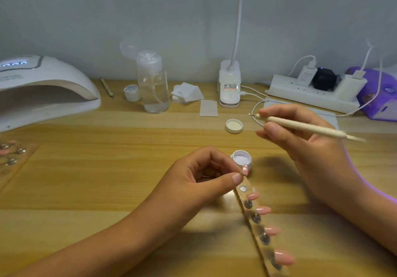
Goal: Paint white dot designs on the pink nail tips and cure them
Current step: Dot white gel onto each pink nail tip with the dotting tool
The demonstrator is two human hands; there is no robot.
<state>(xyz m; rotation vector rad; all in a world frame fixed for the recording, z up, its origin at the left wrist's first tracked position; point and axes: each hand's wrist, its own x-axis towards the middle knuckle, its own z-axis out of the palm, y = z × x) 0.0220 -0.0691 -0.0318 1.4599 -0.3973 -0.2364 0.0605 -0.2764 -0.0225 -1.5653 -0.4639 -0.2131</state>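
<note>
Right hand (300, 135) around dotting pen (305, 127) (raised)

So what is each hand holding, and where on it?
The left hand pinches the clear strip of pink nail tips at its far end. The right hand holds the dotting pen near its front tip.

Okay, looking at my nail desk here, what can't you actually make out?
Head view only:
- Curing lamp display: blurred, digits unreadable.
- Tool tip, in right hand: too small to show paint.
- Top nail tip: blurred, any dots unclear.
- Strip, pinched by left hand: lower end cut off by bottom edge.
- Second strip: cut by left edge, blurred.
</note>
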